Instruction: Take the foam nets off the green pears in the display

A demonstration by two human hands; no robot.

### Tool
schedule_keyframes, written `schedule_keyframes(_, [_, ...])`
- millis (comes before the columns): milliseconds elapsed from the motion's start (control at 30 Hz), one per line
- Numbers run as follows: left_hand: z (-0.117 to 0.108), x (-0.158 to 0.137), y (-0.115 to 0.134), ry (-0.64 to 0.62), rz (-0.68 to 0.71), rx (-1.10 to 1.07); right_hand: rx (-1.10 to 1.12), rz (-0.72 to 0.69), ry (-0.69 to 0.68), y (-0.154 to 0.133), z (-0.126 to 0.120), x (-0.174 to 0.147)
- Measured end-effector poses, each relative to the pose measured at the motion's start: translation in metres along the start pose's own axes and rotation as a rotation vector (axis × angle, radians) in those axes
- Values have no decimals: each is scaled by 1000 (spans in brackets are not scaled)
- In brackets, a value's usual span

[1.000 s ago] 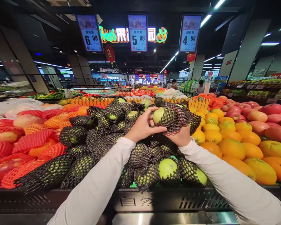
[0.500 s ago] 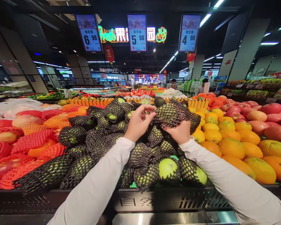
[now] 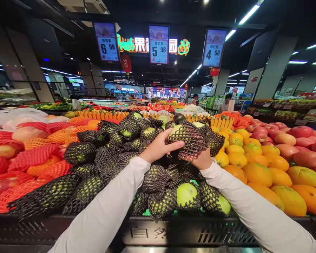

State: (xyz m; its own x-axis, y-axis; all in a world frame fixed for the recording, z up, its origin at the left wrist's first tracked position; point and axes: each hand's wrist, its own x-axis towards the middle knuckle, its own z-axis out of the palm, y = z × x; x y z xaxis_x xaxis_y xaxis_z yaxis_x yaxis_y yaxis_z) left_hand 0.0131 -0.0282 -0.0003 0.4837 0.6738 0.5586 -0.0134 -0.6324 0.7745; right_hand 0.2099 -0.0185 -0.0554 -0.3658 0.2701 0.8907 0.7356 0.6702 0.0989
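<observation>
A green apple in a black foam net point(image 3: 187, 140) is held up above the pile, its left end showing bare green skin. My right hand point(image 3: 201, 160) grips it from below and the right, fingers mostly hidden behind the net. My left hand point(image 3: 159, 144) closes on its left end, thumb across the near side and fingers behind. Below and around them lie several more netted green apples. One near the front, a partly bare green apple point(image 3: 186, 195), pokes out of its net.
Oranges point(image 3: 260, 172) and red apples point(image 3: 301, 131) fill the right side. Fruit in red and orange foam nets point(image 3: 34, 158) lies left. A black crate edge point(image 3: 147, 228) runs along the front, and a yellow picket fence point(image 3: 221, 122) stands behind. Price screens point(image 3: 158, 45) hang overhead.
My left hand has moved right and closed onto the left end of the netted apple. The apple and my right hand have shifted slightly down and left.
</observation>
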Motion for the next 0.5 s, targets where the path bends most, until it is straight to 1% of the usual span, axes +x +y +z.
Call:
schedule_keyframes(33, [0, 1, -1, 43, 32, 7, 0, -35, 24, -2, -3, 2])
schedule_keyframes(100, [-1, 3, -3, 182, 79, 7, 15, -95, 110, -9, -10, 8])
schedule_keyframes(233, [-5, 9, -9, 487, 73, -59, 73, -150, 273, -28, -27, 22])
schedule_keyframes(300, [-7, 10, -13, 570, 73, -70, 100, -147, 322, -34, -32, 26])
schedule_keyframes(367, [-8, 10, -14, 555, 70, -54, 114, -85, 352, -35, -33, 27])
schedule_keyframes(433, [-7, 8, -13, 462, 82, -2, 116, -10, 345, -34, -31, 27])
schedule_keyframes(500, [-5, 5, -9, 341, 118, 83, 113, 16, 299, -32, -27, 26])
